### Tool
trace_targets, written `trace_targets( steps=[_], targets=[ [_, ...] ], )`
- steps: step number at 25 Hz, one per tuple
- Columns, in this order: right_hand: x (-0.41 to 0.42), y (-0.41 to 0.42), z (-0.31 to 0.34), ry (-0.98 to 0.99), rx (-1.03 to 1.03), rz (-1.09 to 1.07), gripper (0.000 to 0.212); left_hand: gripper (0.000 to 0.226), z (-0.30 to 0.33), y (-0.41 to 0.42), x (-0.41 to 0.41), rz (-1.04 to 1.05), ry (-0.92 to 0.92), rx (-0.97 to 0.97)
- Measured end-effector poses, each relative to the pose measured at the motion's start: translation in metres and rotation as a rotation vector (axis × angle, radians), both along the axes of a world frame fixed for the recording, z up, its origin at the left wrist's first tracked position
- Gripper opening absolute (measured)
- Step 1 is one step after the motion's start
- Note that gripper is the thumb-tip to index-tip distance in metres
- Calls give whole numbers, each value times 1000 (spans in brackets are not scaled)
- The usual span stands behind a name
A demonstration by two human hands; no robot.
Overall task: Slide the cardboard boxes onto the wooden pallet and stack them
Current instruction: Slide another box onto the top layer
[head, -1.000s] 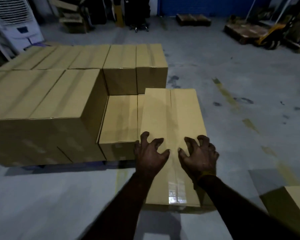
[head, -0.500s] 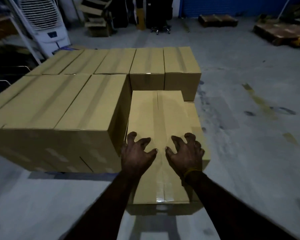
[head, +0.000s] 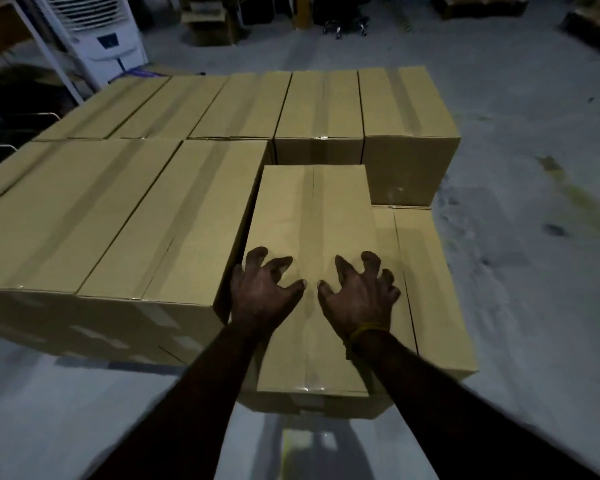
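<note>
A: Where is the taped cardboard box (head: 312, 271) placed?

B: It is laid on a lower box (head: 430, 289) at the near right corner of the stack. Its far end is butted against the back row of boxes (head: 319, 109), its left side is run along the tall left-hand boxes (head: 125, 216). The near end is seen overhanging the lower box slightly, so it is judged not fully seated.

A: Grip state?

B: Nothing is grasped. The left hand (head: 262, 292) and the right hand (head: 359, 294) are set on the top face, either side of the tape seam, fingers spread and arched, tips pressed down. Friction is likely being used for pushing, since no edge is hooked.

A: Why are the hands placed near the middle and near end?

B: A push away from the body is probably wanted; with both hands kept symmetric about the seam, the box is kept from twisting.

A: Is the wooden pallet seen?

B: Not under the stack; it is hidden by the boxes and shadow. Only the grey concrete floor (head: 516, 168) is seen around it.

A: Anything else to be logged?

B: A yellow band (head: 364, 330) is worn on the right wrist. A white air cooler (head: 97, 32) is stood far left. The scene is dimly lit, so finer detail cannot be told.
</note>
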State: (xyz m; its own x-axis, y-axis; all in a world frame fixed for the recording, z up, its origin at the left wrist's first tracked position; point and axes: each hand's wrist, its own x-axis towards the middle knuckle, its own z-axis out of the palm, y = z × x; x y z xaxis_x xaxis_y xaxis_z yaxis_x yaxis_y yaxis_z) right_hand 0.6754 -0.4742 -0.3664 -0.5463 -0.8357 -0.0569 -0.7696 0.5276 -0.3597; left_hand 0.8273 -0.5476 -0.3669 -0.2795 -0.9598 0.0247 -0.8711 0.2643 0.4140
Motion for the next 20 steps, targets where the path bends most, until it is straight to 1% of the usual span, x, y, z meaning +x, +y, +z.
trace_targets(
  steps=[1,3,5,7,9,11,13,15,17,20],
  targets=[
    [1,-7,1,17,12,1,67,65,-2,-5,1,-5,-37,-20],
    [1,-13,1,36,32,11,67,69,-1,-12,2,-99,-152,-29],
    [0,-12,2,21,44,29,68,71,9,-14,6,-237,-201,70],
    [-3,-9,4,-14,54,68,68,77,21,-5,18,-378,-245,164],
    [-7,-6,8,-38,80,110,67,86,32,14,32,-513,-315,203],
    [-9,1,12,-47,143,151,66,90,37,32,47,-596,-377,219],
    [-1,22,16,-29,194,203,65,91,41,49,63,-601,-376,220],
    [12,51,20,13,199,257,63,91,43,66,77,-578,-347,232],
    [23,81,26,31,202,331,63,88,44,84,85,-546,-356,232],
    [26,114,32,-22,225,417,69,71,47,107,88,-489,-390,152]
  ],
)
